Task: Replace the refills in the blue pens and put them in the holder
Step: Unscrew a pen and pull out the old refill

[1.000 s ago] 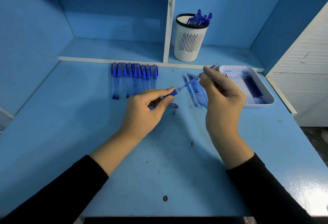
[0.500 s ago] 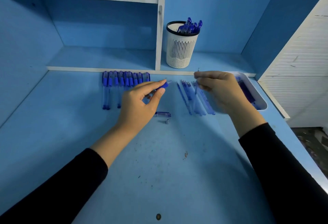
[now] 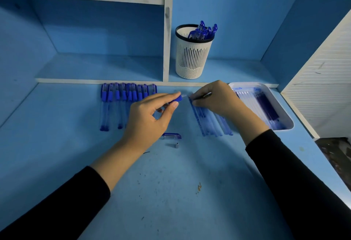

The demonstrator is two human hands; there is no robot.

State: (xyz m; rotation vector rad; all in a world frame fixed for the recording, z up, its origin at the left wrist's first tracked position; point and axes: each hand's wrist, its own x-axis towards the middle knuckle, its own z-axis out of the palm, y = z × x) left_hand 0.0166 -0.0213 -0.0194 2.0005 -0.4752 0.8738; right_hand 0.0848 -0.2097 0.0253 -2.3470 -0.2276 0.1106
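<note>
My left hand pinches an open pen barrel with a blue grip, its open end pointing right. My right hand holds a thin refill down over the pile of loose refills lying on the desk. A row of several capped blue pens lies at the back left. A loose pen cap and a small metal tip lie in front of my left hand. The white slotted holder stands on the shelf with several blue pens inside.
A white tray with refills sits at the right, partly behind my right hand. A white shelf divider rises left of the holder. A white slatted panel borders the desk's right side.
My right hand pulled the refill out of the barrel and carried it down to the refill pile. My left hand kept the barrel and shifted slightly toward the back.
</note>
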